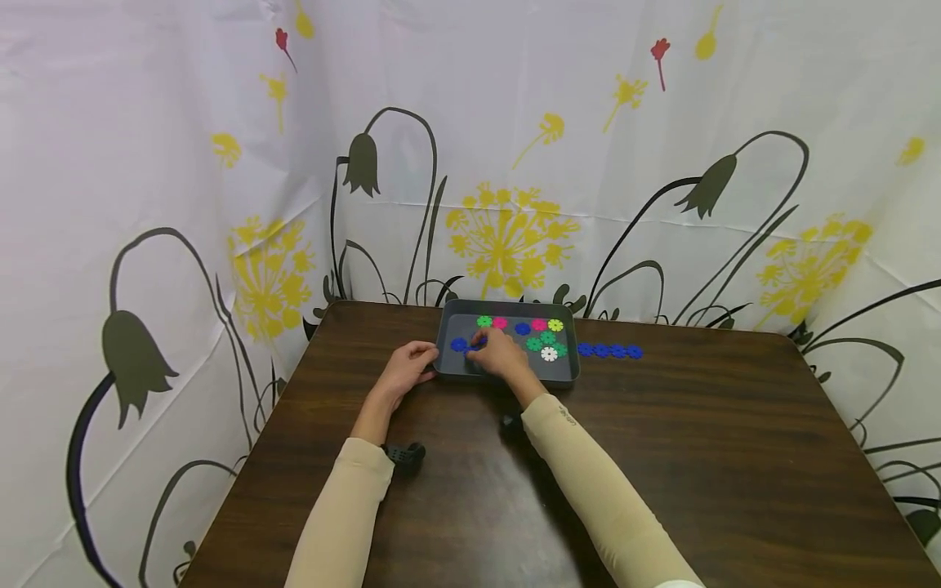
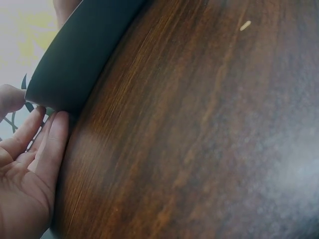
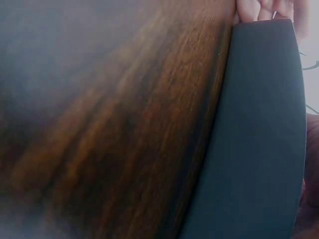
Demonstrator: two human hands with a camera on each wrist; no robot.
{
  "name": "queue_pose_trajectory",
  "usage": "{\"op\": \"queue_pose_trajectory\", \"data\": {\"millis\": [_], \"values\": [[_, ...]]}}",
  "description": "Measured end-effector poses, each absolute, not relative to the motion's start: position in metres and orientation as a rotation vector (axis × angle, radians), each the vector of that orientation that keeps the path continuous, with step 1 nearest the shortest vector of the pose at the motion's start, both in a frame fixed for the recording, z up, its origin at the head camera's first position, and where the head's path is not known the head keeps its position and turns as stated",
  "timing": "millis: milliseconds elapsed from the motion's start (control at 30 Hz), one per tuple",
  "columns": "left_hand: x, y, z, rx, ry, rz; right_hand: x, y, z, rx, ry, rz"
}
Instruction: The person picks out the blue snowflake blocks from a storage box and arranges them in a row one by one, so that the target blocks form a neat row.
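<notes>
A dark grey tray [image 1: 507, 380] holds several notched, flower-shaped plastic discs in green, pink, blue, yellow and white. My left hand [image 1: 406, 369] holds the tray's front left corner, thumb and fingertips against it; the left wrist view shows these fingers [image 2: 52, 144] at the corner. Inside the tray, at its left part, my right hand [image 1: 498, 353] pinches a blue disc [image 1: 474, 348], mostly covered by the fingers. Just left of it lies another blue disc [image 1: 458, 345]. A white disc [image 1: 549, 354] rests beside green discs [image 1: 533, 345]. The right wrist view mainly shows the tray's outer wall [image 3: 254, 134].
To the right of the tray, a row of blue discs [image 1: 610, 351] lies on the brown wooden table [image 1: 698, 457]. Behind the table hangs a white curtain [image 1: 470, 65] printed with flowers. A dark band with a device [image 1: 406, 457] sits on the left wrist.
</notes>
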State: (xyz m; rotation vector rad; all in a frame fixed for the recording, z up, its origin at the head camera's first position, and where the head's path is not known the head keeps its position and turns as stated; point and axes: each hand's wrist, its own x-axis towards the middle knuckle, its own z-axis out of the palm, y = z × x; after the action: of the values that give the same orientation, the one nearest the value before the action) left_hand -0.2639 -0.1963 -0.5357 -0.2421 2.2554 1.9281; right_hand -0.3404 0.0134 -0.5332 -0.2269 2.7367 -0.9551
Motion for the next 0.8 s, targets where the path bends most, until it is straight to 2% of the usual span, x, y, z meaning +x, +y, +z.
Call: {"op": "queue_pose_trajectory", "data": {"millis": [267,600,800], "values": [[-0.264,-0.196,-0.536,-0.252,2.258,1.927,-0.381,0.01,-0.576,-0.233,2.732,-0.809],[-0.265,-0.195,-0.534,-0.254,2.265,1.92,-0.341,0.01,-0.522,-0.289,2.705,-0.742],[-0.265,-0.196,-0.536,-0.253,2.262,1.924,-0.352,0.01,-0.537,-0.3,2.725,-0.707]]}}
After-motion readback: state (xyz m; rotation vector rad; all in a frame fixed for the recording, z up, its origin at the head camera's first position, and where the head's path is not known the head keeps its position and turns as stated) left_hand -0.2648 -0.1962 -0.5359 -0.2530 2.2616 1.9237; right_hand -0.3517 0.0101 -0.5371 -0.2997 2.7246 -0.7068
